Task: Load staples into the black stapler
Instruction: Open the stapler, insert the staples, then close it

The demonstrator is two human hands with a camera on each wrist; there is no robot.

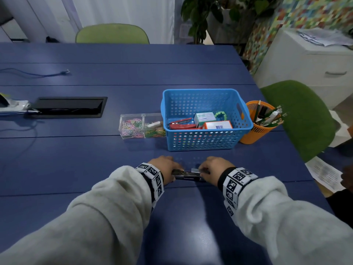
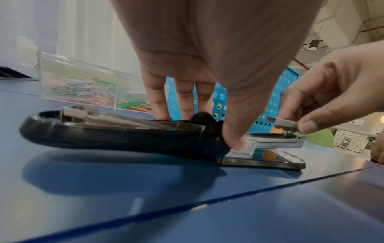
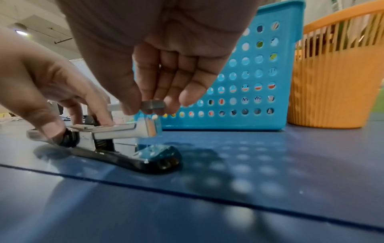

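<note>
The black stapler [image 1: 186, 175] lies swung open flat on the blue table [image 1: 114, 159], its cover [image 2: 104, 136] to the left and its metal magazine [image 2: 274, 141] to the right over the base [image 3: 145, 160]. My left hand [image 1: 166, 169] grips it at the hinge, thumb [image 2: 234, 141] on the near side and fingers on the far side. My right hand [image 1: 210, 169] pinches a short grey strip of staples [image 2: 282, 122] between thumb and fingers. The strip [image 3: 154, 105] hovers just above the magazine's front end [image 3: 124, 129], apart from it.
Just behind the hands stands a blue perforated basket [image 1: 206, 144] with a red stapler and small boxes. An orange pen cup [image 1: 256, 133] is to its right, a clear box of paper clips [image 1: 141, 127] to its left. A green chair [image 1: 301, 119] and a paper sheet [image 1: 324, 173] sit at the right edge.
</note>
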